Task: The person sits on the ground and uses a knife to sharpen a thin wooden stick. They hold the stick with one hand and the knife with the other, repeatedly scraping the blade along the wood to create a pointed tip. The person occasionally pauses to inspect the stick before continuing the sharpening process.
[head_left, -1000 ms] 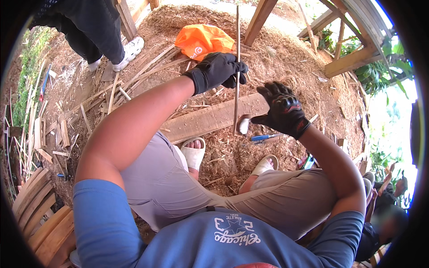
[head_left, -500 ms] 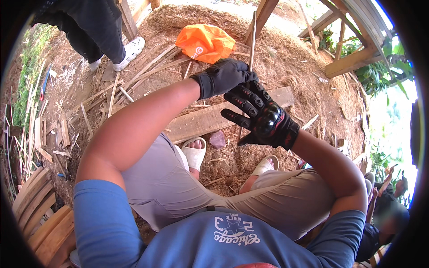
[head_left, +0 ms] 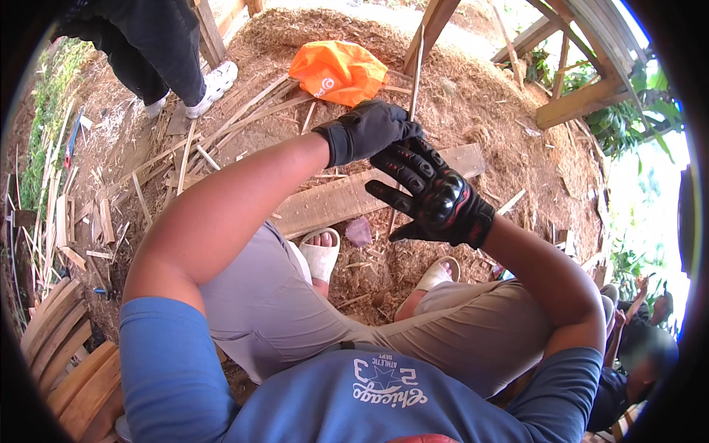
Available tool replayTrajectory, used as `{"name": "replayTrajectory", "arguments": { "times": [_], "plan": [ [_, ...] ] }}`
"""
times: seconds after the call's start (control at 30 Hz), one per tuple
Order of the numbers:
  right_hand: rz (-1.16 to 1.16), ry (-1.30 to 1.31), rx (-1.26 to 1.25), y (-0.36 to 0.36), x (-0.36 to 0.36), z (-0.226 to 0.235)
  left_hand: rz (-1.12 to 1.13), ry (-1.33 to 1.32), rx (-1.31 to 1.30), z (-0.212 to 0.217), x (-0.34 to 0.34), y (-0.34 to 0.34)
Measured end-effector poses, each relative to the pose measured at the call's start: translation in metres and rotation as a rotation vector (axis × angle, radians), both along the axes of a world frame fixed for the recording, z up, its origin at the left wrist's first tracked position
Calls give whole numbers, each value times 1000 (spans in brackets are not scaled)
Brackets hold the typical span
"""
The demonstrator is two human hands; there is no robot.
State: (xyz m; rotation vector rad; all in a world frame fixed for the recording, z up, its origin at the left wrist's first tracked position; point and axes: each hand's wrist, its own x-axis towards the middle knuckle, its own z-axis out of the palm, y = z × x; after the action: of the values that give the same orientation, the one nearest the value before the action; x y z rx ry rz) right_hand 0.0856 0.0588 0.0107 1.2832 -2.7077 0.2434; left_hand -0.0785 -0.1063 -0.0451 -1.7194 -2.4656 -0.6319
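My left hand (head_left: 369, 131), in a black glove, has its fingers closed around a thin wooden stick (head_left: 416, 81). The stick stands lengthwise away from me, its far end rising past an orange bag. My right hand (head_left: 436, 196), gloved in black with a hard knuckle guard, is just nearer to me with fingers stretched and spread. Its fingertips come close to the left hand, and the stick passes beneath them; whether the palm touches the stick is hidden. Below the stick's lower end shows the sawdust-covered ground (head_left: 380, 269) between my sandalled feet.
A wide plank (head_left: 325, 203) lies across the ground before my feet, by a pinkish lump (head_left: 358, 232). Beyond is the orange bag (head_left: 336, 72). Wood strips (head_left: 244, 118) litter the left, where a person in white shoes (head_left: 214, 88) stands. Timber posts (head_left: 436, 33) rise ahead.
The stick has tilted slightly, its far end shifting a little and its lower end moving left. Both hands keep nearly the same place and pose.
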Motion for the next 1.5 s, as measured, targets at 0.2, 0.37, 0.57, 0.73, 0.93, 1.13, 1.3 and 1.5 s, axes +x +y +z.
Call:
{"name": "replayTrajectory", "arguments": {
  "times": [0.2, 0.37, 0.57, 0.73, 0.93, 1.13, 1.3, 1.5],
  "plan": [
    [-125, 189, -133, 26, -17, 17, 85, -1065, 7, 29, 12, -4],
    [-312, 356, -94, 43, -28, 22, -5, -1386, -50, 38, 15, -7],
    [-316, 332, -115, 54, -28, 25, 3, -1211, -217, 47, 31, -1],
    [-309, 308, -86, 55, -27, 28, -223, -895, -259, 36, 30, 4],
    [-357, 283, -34, 57, -24, 25, -85, -1112, -307, 42, 40, 5],
    [-381, 311, -15, 57, -24, 23, -55, -1157, -312, 42, 46, 6],
    [-398, 262, -23, 58, -24, 21, -80, -1140, -329, 43, 47, 8],
    [-418, 257, 5, 59, -24, 20, -115, -1174, -272, 40, 48, 5]
  ]
}}
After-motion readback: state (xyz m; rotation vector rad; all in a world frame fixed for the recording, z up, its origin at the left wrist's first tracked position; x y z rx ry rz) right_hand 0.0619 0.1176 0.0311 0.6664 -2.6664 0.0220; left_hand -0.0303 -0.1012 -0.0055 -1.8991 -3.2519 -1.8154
